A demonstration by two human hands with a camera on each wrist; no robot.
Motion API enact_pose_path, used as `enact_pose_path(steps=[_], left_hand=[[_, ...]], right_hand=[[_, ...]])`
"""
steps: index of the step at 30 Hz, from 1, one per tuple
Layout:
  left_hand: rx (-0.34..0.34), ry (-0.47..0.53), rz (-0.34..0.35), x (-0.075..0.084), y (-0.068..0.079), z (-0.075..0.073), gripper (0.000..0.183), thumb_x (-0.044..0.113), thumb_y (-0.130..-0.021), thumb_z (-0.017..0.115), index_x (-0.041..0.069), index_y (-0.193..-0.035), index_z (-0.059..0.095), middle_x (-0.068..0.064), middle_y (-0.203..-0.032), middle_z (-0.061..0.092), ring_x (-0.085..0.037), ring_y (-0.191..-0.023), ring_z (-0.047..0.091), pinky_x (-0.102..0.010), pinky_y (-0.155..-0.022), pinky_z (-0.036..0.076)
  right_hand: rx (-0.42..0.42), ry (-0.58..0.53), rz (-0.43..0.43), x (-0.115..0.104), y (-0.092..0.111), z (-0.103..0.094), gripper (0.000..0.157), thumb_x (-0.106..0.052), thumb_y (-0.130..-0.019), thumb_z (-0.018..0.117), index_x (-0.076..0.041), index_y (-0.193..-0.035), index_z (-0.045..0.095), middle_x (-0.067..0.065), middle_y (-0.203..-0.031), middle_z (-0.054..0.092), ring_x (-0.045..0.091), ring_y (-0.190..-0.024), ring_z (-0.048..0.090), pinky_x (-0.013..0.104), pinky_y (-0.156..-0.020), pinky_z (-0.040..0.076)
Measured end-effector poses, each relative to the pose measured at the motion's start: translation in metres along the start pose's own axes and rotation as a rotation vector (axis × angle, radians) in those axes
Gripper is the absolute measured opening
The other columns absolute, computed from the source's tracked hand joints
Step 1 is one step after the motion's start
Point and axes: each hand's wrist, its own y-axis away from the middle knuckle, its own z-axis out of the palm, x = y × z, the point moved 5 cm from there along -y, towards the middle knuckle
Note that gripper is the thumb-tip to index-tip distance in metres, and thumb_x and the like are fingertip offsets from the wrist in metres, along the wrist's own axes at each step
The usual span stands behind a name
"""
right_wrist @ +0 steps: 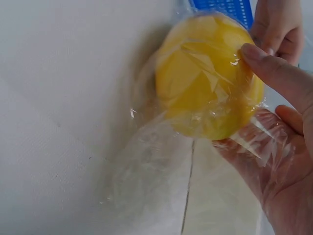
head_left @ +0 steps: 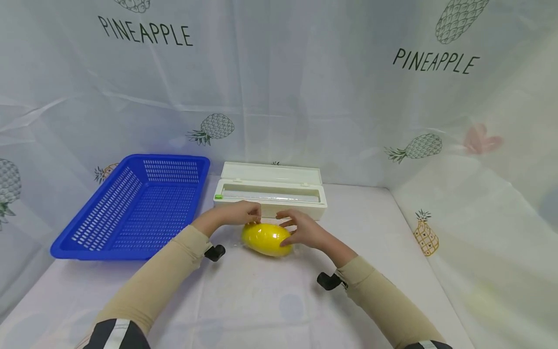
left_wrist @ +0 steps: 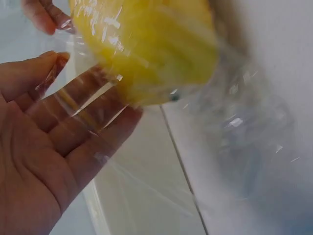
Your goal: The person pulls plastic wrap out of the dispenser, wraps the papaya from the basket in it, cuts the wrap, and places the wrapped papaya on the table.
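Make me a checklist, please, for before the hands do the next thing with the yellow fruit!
1. Film over the yellow fruit: ok.
2. Loose film tucked in: not ok, it spreads past the fruit.
3. Right hand touching the fruit: ok.
4. Left hand pinching film: cannot tell; film crosses its fingers.
5. Lid of the wrap box shut: not ok, open.
6. Blue basket nearby: ok.

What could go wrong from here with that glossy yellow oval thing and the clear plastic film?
The clear plastic film lies across fingers of the bare left hand and bare right hand, so it might cling to them and bunch up.
The glossy yellow oval thing has rounded sides, so it could roll if nudged.
The white rectangular box stands open just beyond the hands, so a knuckle could perhaps bump it.
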Motion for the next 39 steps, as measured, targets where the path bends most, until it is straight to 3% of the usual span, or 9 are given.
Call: enact_pose_path(steps=[4,7,10,15,19,27,34,37,39], left_hand=[[-0.01,-0.005,0.011,0.004,0.002,0.002,0.009,0.008,-0.099,0.055,0.009,-0.094,0.062,0.0,-0.092,0.066,-0.015,-0.084,0.06,-0.031,-0.079,0.053],[0.063,-0.098,0.057,0.008,0.001,-0.002,0.007,0.01,-0.095,0.063,0.009,-0.091,0.068,0.0,-0.088,0.068,-0.014,-0.08,0.059,-0.03,-0.078,0.052],[0.127,-0.168,0.085,0.013,0.002,-0.007,0.006,0.008,-0.091,0.069,0.007,-0.097,0.068,0.001,-0.086,0.069,-0.012,-0.078,0.062,-0.029,-0.078,0.054],[0.112,-0.246,0.147,0.02,0.005,-0.007,0.016,-0.007,-0.091,0.061,0.007,-0.099,0.06,-0.001,-0.089,0.067,-0.013,-0.081,0.062,-0.029,-0.077,0.054],[0.089,-0.319,0.195,0.023,0.008,-0.005,0.031,-0.014,-0.089,0.05,0.013,-0.09,0.066,0.0,-0.094,0.067,-0.019,-0.088,0.06,-0.032,-0.082,0.052],[0.063,-0.308,0.197,0.019,0.013,0.006,0.044,-0.015,-0.094,0.044,0.016,-0.11,0.071,0.0,-0.116,0.065,-0.023,-0.114,0.057,-0.039,-0.1,0.046],[0.102,-0.351,0.206,0.018,0.015,0.012,0.034,-0.003,-0.099,0.046,0.009,-0.123,0.067,-0.004,-0.123,0.063,-0.023,-0.117,0.055,-0.04,-0.103,0.042],[0.113,-0.365,0.191,0.017,0.016,0.016,0.03,0.017,-0.097,0.06,0.01,-0.126,0.065,-0.002,-0.127,0.06,-0.022,-0.118,0.055,-0.04,-0.103,0.043],[0.121,-0.371,0.196,0.016,0.016,0.019,0.044,0.031,-0.09,0.072,0.009,-0.127,0.063,-0.003,-0.128,0.059,-0.022,-0.118,0.054,-0.041,-0.104,0.042]], right_hand=[[-0.033,-0.022,0.011,-0.001,0.005,0.0,0.077,-0.007,-0.073,0.086,-0.001,-0.139,0.047,0.011,-0.138,0.052,0.03,-0.119,0.057,0.039,-0.089,0.053],[-0.036,-0.012,0.021,0.0,0.006,-0.002,0.074,-0.008,-0.074,0.085,-0.004,-0.139,0.049,0.01,-0.138,0.052,0.031,-0.118,0.058,0.037,-0.088,0.054],[-0.04,-0.007,0.028,0.002,0.006,-0.003,0.073,-0.009,-0.075,0.085,-0.004,-0.139,0.049,0.01,-0.138,0.052,0.031,-0.118,0.058,0.036,-0.088,0.054],[-0.05,-0.019,0.043,0.004,0.005,-0.004,0.075,-0.009,-0.075,0.085,-0.004,-0.14,0.048,0.01,-0.139,0.051,0.031,-0.119,0.057,0.037,-0.089,0.053],[-0.054,-0.023,0.041,0.006,0.005,-0.005,0.076,-0.009,-0.074,0.085,-0.004,-0.14,0.048,0.01,-0.14,0.051,0.032,-0.119,0.057,0.04,-0.09,0.053],[-0.073,-0.046,0.033,0.009,0.005,-0.005,0.072,-0.006,-0.076,0.084,-0.007,-0.139,0.049,0.009,-0.14,0.05,0.033,-0.121,0.056,0.037,-0.089,0.054],[-0.074,-0.05,0.032,0.008,0.007,-0.006,0.071,-0.003,-0.077,0.082,-0.007,-0.14,0.049,0.009,-0.141,0.05,0.033,-0.122,0.055,0.035,-0.087,0.054],[-0.077,-0.046,0.026,0.009,0.007,-0.005,0.072,-0.002,-0.077,0.082,-0.006,-0.14,0.048,0.009,-0.141,0.05,0.033,-0.122,0.055,0.035,-0.087,0.054],[-0.077,-0.045,0.028,0.008,0.008,-0.005,0.072,-0.002,-0.077,0.081,-0.006,-0.141,0.048,0.009,-0.141,0.05,0.033,-0.122,0.055,0.034,-0.086,0.055]])
